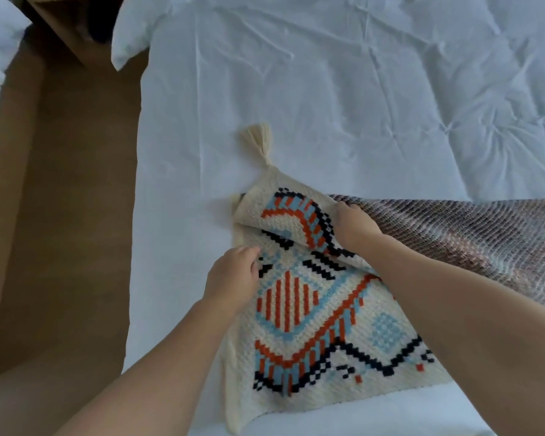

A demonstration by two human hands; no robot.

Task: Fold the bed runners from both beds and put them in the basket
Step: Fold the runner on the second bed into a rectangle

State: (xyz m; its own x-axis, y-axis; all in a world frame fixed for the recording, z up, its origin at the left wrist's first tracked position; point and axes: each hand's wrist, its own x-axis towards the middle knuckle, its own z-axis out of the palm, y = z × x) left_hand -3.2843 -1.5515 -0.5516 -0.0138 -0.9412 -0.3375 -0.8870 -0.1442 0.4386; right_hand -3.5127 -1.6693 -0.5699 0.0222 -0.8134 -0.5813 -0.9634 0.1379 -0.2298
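Head view: the bed runner [299,313], a cream knit with orange, pale blue and black patterning, lies on the white bed [343,99], near its left edge and toward the foot end closest to me. My right hand [354,228] is closed on the edge of a turned-over flap of the runner, fingers curled over the fabric, holding that flap raised above the layer beneath. My left hand [233,275] rests on the runner's left edge just below the flap, fingers bent against the knit; whether it pinches the fabric or only presses on it I cannot tell. The two hands are apart, with the folded flap between them. A cream tassel [257,141] at the flap's corner lies flat on the bed beyond my right hand. To the right of that hand the runner's brownish-grey reverse side [485,243] stretches across the bed. A pillow [132,36] sits at the bed's far left corner, above brown floor [63,199].
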